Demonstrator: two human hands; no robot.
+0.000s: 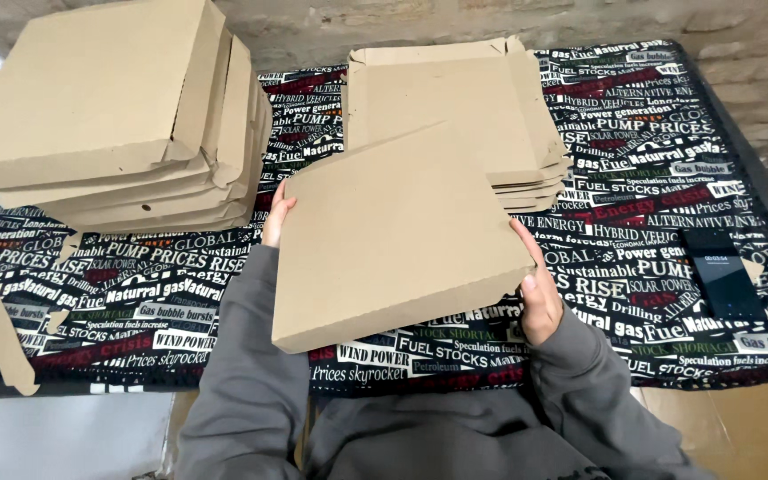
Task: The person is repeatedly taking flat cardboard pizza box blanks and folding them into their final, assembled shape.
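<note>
Head view: both hands, left (277, 215) and right (540, 298), grip a closed cardboard box (397, 236) by its sides; flat blanks (455, 98) lie beyond them.

wall: rough pale brick wall (331, 27) behind | furniture: table (762, 160) under a black cloth (651, 133) printed with white, red and green lettering | floor: pale floor (55, 436) lower left | light: even, soft

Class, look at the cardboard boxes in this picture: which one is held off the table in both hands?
The closed flat box in the middle, gripped by the left hand and right hand. The others sit in stacks: folded boxes far left, unfolded blanks behind.
</note>
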